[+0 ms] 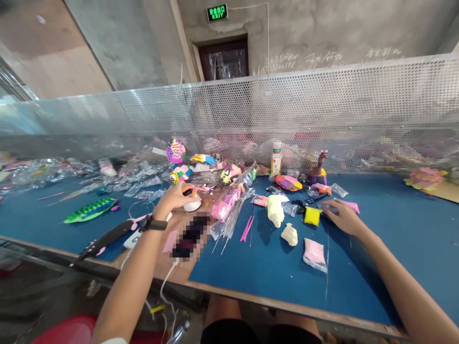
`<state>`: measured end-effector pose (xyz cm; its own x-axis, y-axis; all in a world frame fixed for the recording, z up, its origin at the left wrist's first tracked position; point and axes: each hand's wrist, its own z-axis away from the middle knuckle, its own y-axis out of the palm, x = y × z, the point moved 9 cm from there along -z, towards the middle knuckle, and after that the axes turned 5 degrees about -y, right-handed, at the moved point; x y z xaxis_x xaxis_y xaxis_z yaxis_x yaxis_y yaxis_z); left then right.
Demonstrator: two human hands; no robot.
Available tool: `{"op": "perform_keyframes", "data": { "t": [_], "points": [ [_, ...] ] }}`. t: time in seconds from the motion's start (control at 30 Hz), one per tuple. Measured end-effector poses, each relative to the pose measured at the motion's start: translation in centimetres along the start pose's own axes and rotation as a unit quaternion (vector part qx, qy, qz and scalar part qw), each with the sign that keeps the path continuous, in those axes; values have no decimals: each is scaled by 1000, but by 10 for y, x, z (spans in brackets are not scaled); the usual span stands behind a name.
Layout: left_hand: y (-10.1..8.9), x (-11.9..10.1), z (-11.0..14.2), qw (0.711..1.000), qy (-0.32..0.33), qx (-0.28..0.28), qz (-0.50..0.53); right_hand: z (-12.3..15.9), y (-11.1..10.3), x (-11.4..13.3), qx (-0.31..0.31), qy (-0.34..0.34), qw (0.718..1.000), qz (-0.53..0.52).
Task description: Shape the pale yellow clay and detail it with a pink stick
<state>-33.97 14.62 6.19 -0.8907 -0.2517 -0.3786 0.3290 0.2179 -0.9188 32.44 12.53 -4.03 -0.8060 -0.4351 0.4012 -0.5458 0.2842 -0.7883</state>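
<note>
My left hand point(174, 198) is bent over a small white round pot point(192, 204), its fingers curled beside a pink and orange piece. What those fingers grip, if anything, is too small to make out. On the right, my right hand point(342, 216) lies low over the blue table with its fingers apart, beside a yellow clay packet point(312, 216) and a bright pink packet point(351, 206). Black-handled scissors point(300, 206) lie left of the yellow packet. Between my hands are a large cream clay lump point(275, 211) and a smaller cream lump point(289, 234).
A light pink clay packet point(314, 253) and pink plastic tweezers point(247, 228) lie nearer me. Wires point(229, 224), a bottle point(276, 160) and colourful clay figures point(230, 174) stand toward the perforated metal screen point(322, 105). A phone point(190, 237) and a black glue gun point(107, 237) lie left.
</note>
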Motion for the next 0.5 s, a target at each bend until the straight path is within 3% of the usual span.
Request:
{"op": "perform_keyframes", "data": {
  "t": [0.07,0.2,0.37,0.5],
  "points": [
    [13,9,2,1000,-7,12,26,0,1,0,0,-2,1000,0],
    [22,8,10,996,22,-39,82,1,2,-1,7,4,1000,-5],
    [5,17,2,994,-3,-90,54,1,2,-2,7,7,1000,-4],
    [-6,16,-8,996,-11,-78,37,1,2,-4,7,5,1000,-3]
  ]
}}
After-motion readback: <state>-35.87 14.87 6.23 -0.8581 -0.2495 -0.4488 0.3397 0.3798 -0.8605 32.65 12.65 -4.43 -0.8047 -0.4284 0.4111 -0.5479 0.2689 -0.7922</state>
